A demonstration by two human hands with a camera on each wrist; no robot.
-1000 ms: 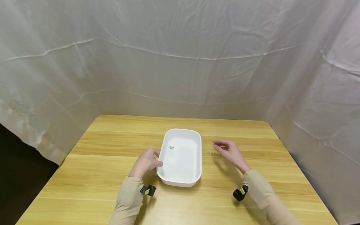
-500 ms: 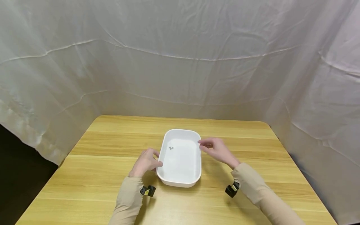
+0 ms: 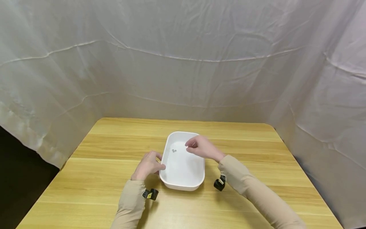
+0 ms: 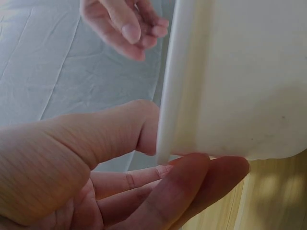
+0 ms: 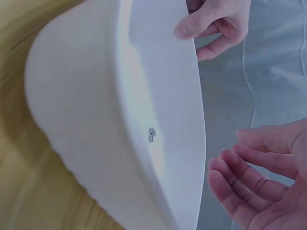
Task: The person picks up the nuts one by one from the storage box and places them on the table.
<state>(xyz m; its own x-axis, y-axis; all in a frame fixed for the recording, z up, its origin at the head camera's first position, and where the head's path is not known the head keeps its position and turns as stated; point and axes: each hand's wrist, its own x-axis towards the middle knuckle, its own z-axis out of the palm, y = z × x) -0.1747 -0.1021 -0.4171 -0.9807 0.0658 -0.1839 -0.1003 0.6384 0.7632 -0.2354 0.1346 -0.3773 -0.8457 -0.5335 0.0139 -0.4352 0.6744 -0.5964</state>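
Tray (image 3: pixel 183 173) pinched by left hand (image 3: pixel 147 165), part-hidden behind right hand (image 3: pixel 202 147), whose fingertips stand apart; metal bits (image 5: pixel 151 131) indistinct.

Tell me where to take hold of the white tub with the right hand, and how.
On the white tub, the right long rim is probably best: come from the right, thumb inside, fingers outside. The tub stands upright and open-topped, and the left hand grips it from the left, so a hold opposite should balance it.
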